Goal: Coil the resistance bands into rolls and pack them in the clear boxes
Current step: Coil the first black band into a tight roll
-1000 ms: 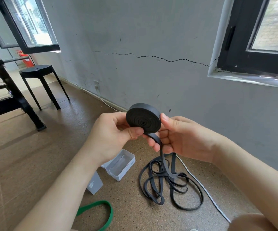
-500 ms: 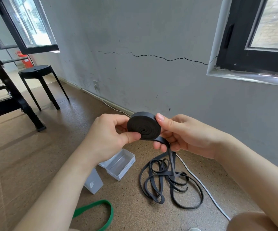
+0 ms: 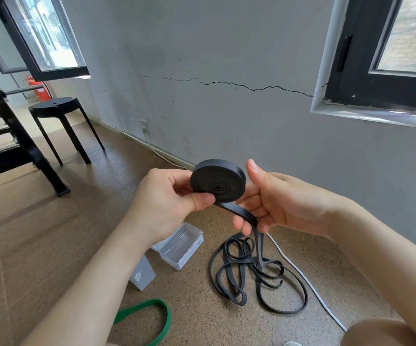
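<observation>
While the black roll [image 3: 218,184] is held up on edge, its left rim pinched by thumb and fingers of the left hand [image 3: 162,208], its free strap [image 3: 237,211] leaves the bottom and runs down-right through the curled fingers of the right hand [image 3: 276,208]. Beyond them it drops to the loose heap [image 3: 257,263] on the floor, so winding likely feeds from the right; the clear box [image 3: 192,253] lies below the left wrist.

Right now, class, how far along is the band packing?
Done: nothing packed; the box looks empty. In hand: the left hand pinches a part-wound black roll, the right hand holds its tail. Left: wind in the tail heaped on the floor, coil the green band, box both.
</observation>
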{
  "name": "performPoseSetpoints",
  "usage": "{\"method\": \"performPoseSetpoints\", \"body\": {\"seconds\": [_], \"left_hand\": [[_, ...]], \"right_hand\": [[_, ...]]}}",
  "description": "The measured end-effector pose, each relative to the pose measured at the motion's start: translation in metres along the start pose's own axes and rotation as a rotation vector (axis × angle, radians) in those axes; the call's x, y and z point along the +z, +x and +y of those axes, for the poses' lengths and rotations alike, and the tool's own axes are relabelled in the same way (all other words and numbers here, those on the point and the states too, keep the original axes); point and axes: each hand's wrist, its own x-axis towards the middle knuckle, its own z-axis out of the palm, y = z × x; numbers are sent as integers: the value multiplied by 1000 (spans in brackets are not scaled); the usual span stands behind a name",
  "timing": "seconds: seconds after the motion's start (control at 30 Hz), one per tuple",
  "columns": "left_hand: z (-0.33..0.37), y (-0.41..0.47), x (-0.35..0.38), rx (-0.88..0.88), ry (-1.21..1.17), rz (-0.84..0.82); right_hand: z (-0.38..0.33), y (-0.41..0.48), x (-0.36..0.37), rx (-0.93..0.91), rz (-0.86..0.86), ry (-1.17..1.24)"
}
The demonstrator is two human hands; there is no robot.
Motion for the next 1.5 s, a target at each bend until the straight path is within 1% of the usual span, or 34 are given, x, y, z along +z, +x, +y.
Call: {"method": "performPoseSetpoints", "body": {"seconds": [0.13, 0.27, 0.33, 0.43, 0.5, 0.6, 0.67, 0.73, 0.77, 0.83, 0.93, 1.0, 1.1, 1.27, 1.37, 1.4, 1.43, 1.5], "left_hand": [[1, -1, -1, -7, 117, -36], [2, -1, -1, 19, 239, -20], [2, -1, -2, 33, 287, -10], [0, 1, -3, 48, 301, 0], [-2, 2, -4, 23, 194, -2], [-4, 2, -3, -52, -154, -69], [-4, 1, 0, -82, -327, -126], [-3, 1, 4, -84, -399, -127], [-2, 1, 6, -72, -396, -99], [-1, 2, 6, -35, -329, -34], [-1, 1, 0, -5, -177, 13], [-2, 1, -4, 0, -49, 24], [-2, 1, -7, 18, 116, -3], [1, 0, -7, 62, 280, 10], [0, 1, -6, 84, 323, 10], [-1, 2, -6, 79, 298, 16], [-2, 3, -5, 60, 216, 23], [-3, 3, -2, -17, -94, -10]], "right_hand": [[-2, -3, 1, -5, 56, -123], [-2, -4, 2, -1, 118, -186], [-1, -3, 2, -2, 136, -188], [0, -1, 3, -35, 126, -113], [1, 0, 4, -59, 113, -28], [3, 3, 5, -95, 78, 104], [4, 6, 6, -122, 40, 183], [4, 10, 7, -137, -12, 247], [4, 10, 8, -131, -36, 270], [3, 9, 7, -93, -60, 254], [-2, 2, 4, -14, 6, 73], [-3, -1, 3, 13, 58, 4], [-3, -2, 5, 11, 105, -75], [-3, -1, 6, -6, 133, -92], [-1, -1, 6, -27, 127, -58], [-1, -1, 6, -36, 125, -32], [-1, 0, 6, -47, 122, 2], [0, 2, 5, -75, 114, 94]]}}
